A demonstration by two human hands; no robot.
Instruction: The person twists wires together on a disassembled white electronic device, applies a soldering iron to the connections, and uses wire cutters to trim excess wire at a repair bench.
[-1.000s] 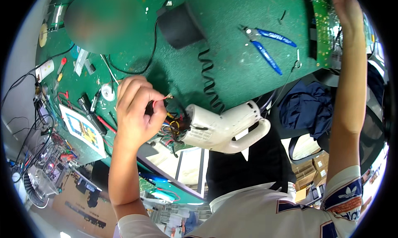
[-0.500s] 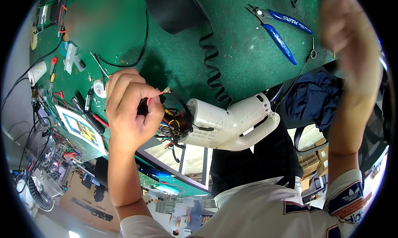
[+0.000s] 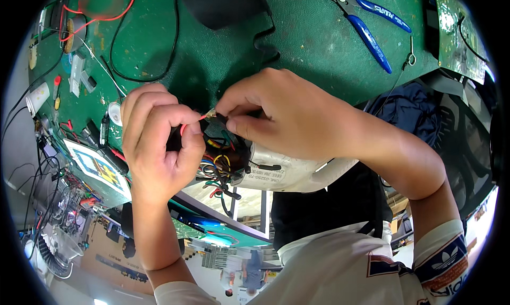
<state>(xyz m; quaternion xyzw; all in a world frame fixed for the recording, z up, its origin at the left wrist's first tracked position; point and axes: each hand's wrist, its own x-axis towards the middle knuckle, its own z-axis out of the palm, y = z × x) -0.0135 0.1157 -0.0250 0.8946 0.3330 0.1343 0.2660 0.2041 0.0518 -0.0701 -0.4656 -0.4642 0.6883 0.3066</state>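
Note:
My left hand (image 3: 159, 145) pinches a thin red wire (image 3: 183, 128) between thumb and forefinger. Its bare copper end (image 3: 210, 114) points toward my right hand (image 3: 295, 111), whose thumb and forefinger are closed on a black wire (image 3: 221, 118) at that same spot. Whether the two ends are twisted together is too small to tell. Just below the fingers, a bundle of coloured wires (image 3: 215, 164) spills from the open end of a white plastic housing (image 3: 271, 178). My right hand and forearm cover much of the housing's upper side.
Blue-handled cutters (image 3: 366, 28) lie at the far right of the green mat (image 3: 308, 44), beside a small metal hook (image 3: 411, 58). A black device (image 3: 226, 5) with a coiled cord (image 3: 264, 42) sits at the back. Tools and a printed sheet (image 3: 98, 167) crowd the left. Dark cloth (image 3: 414, 108) hangs at right.
My right hand has come in from the far right to the wire ends and closed there. My left hand keeps its pinch on the red wire. The view has shifted slightly.

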